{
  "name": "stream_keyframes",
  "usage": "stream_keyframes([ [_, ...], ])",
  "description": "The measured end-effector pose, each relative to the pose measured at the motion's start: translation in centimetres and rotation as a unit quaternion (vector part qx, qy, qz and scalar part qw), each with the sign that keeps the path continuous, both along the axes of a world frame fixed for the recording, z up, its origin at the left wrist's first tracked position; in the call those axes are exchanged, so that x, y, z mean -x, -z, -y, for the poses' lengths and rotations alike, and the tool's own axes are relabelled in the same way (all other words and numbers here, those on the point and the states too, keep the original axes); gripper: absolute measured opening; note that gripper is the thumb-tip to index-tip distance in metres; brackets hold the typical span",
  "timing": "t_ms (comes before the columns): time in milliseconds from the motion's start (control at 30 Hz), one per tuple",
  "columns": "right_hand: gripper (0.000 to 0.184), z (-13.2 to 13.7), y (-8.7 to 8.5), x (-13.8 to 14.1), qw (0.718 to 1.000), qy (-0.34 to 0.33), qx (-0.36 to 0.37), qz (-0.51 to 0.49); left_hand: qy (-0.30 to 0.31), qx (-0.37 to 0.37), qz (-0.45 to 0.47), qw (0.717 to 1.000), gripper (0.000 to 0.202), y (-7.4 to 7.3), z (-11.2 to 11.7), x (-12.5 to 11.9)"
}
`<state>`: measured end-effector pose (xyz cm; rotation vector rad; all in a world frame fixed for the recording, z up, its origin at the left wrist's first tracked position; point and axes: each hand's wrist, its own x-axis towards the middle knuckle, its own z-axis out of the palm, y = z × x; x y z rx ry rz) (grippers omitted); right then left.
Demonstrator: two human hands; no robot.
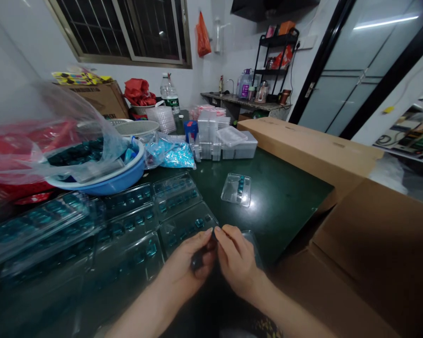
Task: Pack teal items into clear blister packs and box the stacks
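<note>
My left hand (190,265) and my right hand (237,260) meet at the near edge of the dark green table (285,192), fingers pinched together on a small dark part (199,257) held between them. A clear plastic tray lies under my right hand, mostly hidden. Several clear blister trays with teal parts (183,225) lie just left of my hands. One small clear tray with a few teal parts (237,188) sits alone further out on the table.
A blue basin (109,180) under a plastic bag holds teal parts at the left. Stacked clear boxes (225,143) stand at the back. Open cardboard boxes (338,159) line the right side. A water bottle (169,94) stands by the window.
</note>
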<state>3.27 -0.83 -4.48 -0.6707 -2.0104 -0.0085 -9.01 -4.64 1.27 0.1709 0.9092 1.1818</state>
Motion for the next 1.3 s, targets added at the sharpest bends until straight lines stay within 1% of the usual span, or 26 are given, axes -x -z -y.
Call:
stream_keyframes([
  [67, 0.046, 0.1, 0.3, 0.0, 1.000, 0.006, 0.000, -0.008, 0.003, 0.003, 0.002, 1.000, 0.014, 0.2, 0.0, 0.0],
  [200, 0.042, 0.3, 0.7, -0.2, 1.000, 0.008, 0.016, -0.015, 0.014, 0.027, -0.022, 0.999, 0.015, 0.5, 0.1, -0.3],
  [300, 0.041, 0.3, 1.0, -0.5, 1.000, 0.000, 0.017, -0.013, 0.026, 0.022, -0.032, 0.999, 0.015, 0.7, 0.0, -0.6],
  [433, 0.043, 0.4, 1.0, -0.7, 1.000, 0.000, 0.010, -0.006, 0.019, 0.033, -0.049, 0.998, 0.019, 0.6, -0.2, -0.7],
  [500, 0.041, 0.6, 0.6, -0.8, 0.999, -0.014, 0.042, -0.013, 0.017, 0.040, -0.067, 0.997, 0.022, 0.5, -0.3, -0.5],
  [533, 0.039, 0.7, 0.1, -0.9, 0.996, -0.032, 0.083, -0.022, 0.018, 0.036, -0.078, 0.996, 0.023, 0.5, -0.4, -0.4],
  [600, 0.036, 0.9, -1.0, -1.1, 0.976, -0.079, 0.197, -0.046, 0.025, 0.020, -0.109, 0.994, 0.024, 0.4, -0.6, -0.2],
  [667, 0.032, 1.0, -2.1, -1.3, 0.946, -0.114, 0.295, -0.068, 0.044, 0.003, -0.137, 0.990, 0.024, 0.3, -0.8, 0.0],
  [733, 0.028, 0.7, -2.7, -1.5, 0.927, -0.121, 0.344, -0.088, 0.062, -0.005, -0.151, 0.987, 0.023, 0.4, -0.9, 0.2],
  [800, 0.023, 0.4, -2.7, -1.5, 0.911, -0.121, 0.378, -0.115, 0.081, -0.015, -0.156, 0.984, 0.023, 0.5, -1.0, 0.4],
  [833, 0.020, 0.2, -2.5, -1.5, 0.898, -0.125, 0.402, -0.130, 0.092, -0.021, -0.157, 0.983, 0.023, 0.7, -1.0, 0.4],
  [933, 0.012, -0.2, -1.8, -1.5, 0.841, -0.160, 0.490, -0.164, 0.131, -0.031, -0.161, 0.978, 0.028, 1.0, -1.3, 0.4],
  [967, 0.011, -0.3, -1.7, -1.6, 0.827, -0.171, 0.509, -0.165, 0.139, -0.028, -0.161, 0.977, 0.030, 1.0, -1.4, 0.5],
  [1000, 0.010, -0.6, -1.6, -1.8, 0.821, -0.176, 0.519, -0.161, 0.145, -0.025, -0.159, 0.976, 0.030, 1.0, -1.6, 0.5],
  [1033, 0.011, -1.1, -1.7, -2.1, 0.823, -0.174, 0.519, -0.152, 0.148, -0.017, -0.155, 0.977, 0.030, 0.9, -1.7, 0.5],
  [1067, 0.012, -1.9, -1.8, -2.5, 0.833, -0.164, 0.509, -0.140, 0.146, -0.008, -0.148, 0.978, 0.029, 0.8, -1.9, 0.6],
  [1133, 0.016, -4.4, -2.0, -3.4, 0.873, -0.116, 0.457, -0.120, 0.127, 0.015, -0.130, 0.983, 0.027, 0.6, -2.2, 0.9],
  [1200, 0.020, -8.0, -2.1, -4.4, 0.922, -0.032, 0.374, -0.090, 0.090, 0.041, -0.125, 0.987, 0.025, 0.5, -2.3, 1.4],
  [1233, 0.021, -10.0, -2.1, -4.7, 0.942, 0.018, 0.330, -0.063, 0.069, 0.050, -0.125, 0.988, 0.026, 0.5, -2.3, 1.7],
  [1267, 0.022, -11.9, -1.9, -5.0, 0.954, 0.056, 0.295, -0.020, 0.053, 0.057, -0.127, 0.989, 0.027, 0.5, -2.2, 2.0],
  [1300, 0.021, -13.8, -1.6, -5.2, 0.957, 0.072, 0.280, 0.001, 0.040, 0.063, -0.130, 0.989, 0.029, 0.5, -2.1, 2.3],
])
